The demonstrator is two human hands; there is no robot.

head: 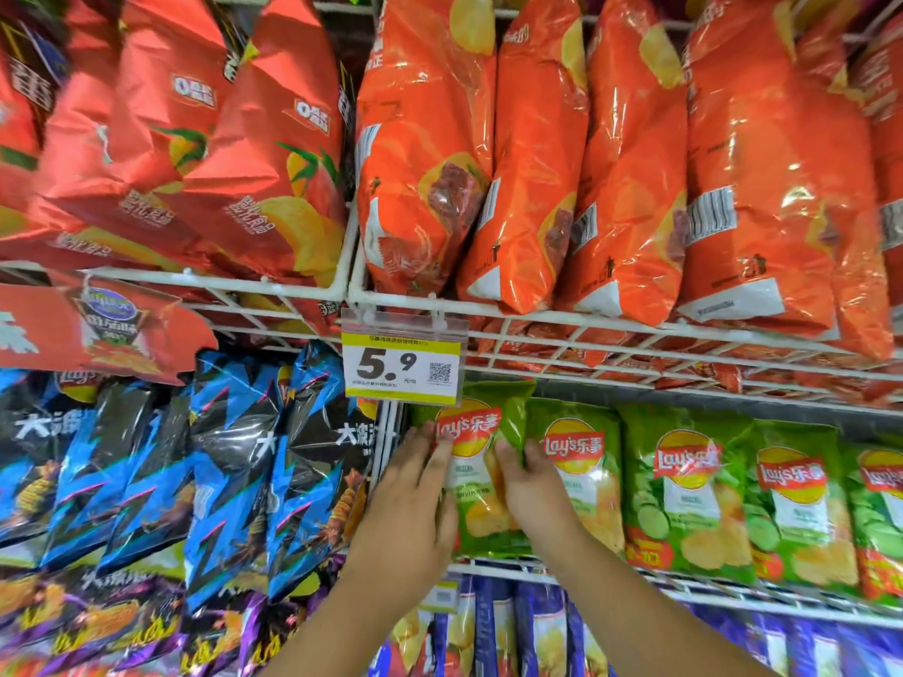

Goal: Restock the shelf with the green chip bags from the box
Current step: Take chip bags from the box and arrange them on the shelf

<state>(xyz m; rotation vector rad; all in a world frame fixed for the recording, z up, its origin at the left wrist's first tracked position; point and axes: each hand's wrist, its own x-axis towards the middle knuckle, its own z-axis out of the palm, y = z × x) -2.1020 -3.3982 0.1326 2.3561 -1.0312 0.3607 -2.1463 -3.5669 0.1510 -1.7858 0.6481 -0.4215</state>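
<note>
The left hand lies flat, fingers straight, against the left edge of a green chip bag, while the right hand pinches its right edge. The bag stands upright between them, long axis vertical, logo facing out. It sits just below the price tag, leftmost in the green row on the wire shelf.

Green chip bags, red-yellow logos

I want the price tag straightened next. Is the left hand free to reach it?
Probably not yet. The left hand presses the green bag that both hands are seating on the shelf. The price tag hangs just above its fingertips with nothing between, so it looks reachable once released.
</note>
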